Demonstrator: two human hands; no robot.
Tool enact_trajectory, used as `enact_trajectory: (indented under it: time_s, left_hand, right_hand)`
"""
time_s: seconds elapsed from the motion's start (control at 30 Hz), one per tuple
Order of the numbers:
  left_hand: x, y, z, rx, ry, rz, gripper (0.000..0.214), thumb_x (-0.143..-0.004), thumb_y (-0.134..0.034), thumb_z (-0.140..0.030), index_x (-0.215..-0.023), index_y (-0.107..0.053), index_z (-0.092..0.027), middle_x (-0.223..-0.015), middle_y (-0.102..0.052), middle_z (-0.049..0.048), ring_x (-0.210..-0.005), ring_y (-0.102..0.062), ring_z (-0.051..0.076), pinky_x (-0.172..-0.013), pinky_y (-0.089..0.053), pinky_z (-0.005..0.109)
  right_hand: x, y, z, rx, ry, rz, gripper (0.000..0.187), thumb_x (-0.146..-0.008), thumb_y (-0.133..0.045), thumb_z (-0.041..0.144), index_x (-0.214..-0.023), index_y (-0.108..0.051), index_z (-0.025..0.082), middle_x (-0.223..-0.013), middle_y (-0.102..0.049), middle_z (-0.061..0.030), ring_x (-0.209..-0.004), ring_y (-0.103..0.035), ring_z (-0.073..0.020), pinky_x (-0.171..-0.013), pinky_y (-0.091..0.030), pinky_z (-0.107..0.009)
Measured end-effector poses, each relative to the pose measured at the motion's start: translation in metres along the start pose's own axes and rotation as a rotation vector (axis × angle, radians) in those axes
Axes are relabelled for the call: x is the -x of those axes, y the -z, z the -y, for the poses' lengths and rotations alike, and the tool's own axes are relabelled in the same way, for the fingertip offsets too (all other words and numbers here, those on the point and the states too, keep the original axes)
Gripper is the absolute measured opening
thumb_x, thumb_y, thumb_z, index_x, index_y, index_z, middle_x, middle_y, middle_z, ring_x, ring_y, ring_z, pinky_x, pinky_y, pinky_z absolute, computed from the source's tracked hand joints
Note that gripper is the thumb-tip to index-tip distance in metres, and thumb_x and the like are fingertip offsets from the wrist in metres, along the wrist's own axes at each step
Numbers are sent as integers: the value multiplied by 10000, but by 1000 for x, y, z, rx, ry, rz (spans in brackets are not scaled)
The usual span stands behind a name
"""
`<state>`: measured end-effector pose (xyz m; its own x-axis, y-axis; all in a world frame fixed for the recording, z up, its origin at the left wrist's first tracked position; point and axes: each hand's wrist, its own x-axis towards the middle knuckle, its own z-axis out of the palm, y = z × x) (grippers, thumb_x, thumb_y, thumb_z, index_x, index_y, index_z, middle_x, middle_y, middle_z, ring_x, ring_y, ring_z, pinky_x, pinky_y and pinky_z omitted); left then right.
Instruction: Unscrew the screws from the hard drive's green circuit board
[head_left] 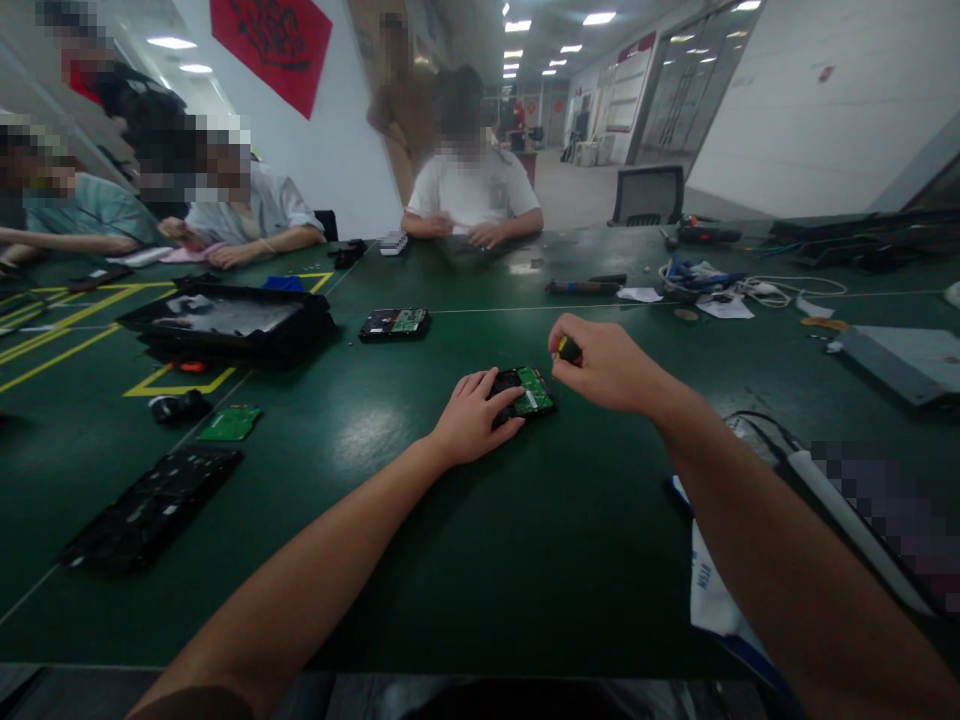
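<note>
A hard drive lies on the green table with its green circuit board facing up. My left hand is over its left side and holds it against the tabletop, the index finger across the board and the thumb by the near edge. Just right of the drive, my right hand is closed around a screwdriver with a black and yellow handle. The fist hides most of this tool, and its tip cannot be made out.
A second hard drive sits farther back. On the left are a black tray, a loose green circuit board and a long black part. Cables and a grey metal case lie right. A person sits opposite.
</note>
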<state>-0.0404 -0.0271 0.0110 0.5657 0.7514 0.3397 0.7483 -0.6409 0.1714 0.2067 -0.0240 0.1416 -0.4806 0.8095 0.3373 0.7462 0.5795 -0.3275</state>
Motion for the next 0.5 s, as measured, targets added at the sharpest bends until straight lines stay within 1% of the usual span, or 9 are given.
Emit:
enact_trajectory:
  time_s: [0.13,0.27,0.4,0.5]
  left_hand:
    - [0,-1,0,-13,-7,-10,529,-1012,-616,-523,-1485,-613,-285,-1619,-447,159,-1493,-402,400,-1201,-356,600]
    - [0,-1,0,-16,-5,-9,526,-1015,-609,-532,-1483,-613,-291,-1615,-456,153,-1495,-401,395,-1195,-364,602]
    - [0,-1,0,-19,-4,-14,527,-1012,-616,-525,-1485,-612,-291,-1615,-456,153,-1494,-402,397,-1194,-364,603]
    - [0,-1,0,-18,-10,-16,529,-1014,-612,-528,-1486,-612,-289,-1617,-450,158,-1495,-400,398,-1190,-369,600]
  right_hand:
    - [0,1,-1,-24,13,-28,136,-842,-595,200,-978,-595,207,-811,-664,-45,-708,-565,-195,-690,-377,-330]
    - [0,0,-2,-24,13,-32,133,-840,-596,196,-971,-578,210,-790,-644,-34,-687,-551,-185,-678,-365,-327]
    - [0,-2,-1,-37,23,-35,142,-836,-585,178,-972,-564,212,-794,-640,-30,-687,-549,-181,-681,-373,-324]
    - [1,-2,0,-47,31,-14,146,-840,-585,181,-981,-563,213,-812,-647,-35,-702,-559,-186,-695,-385,-330]
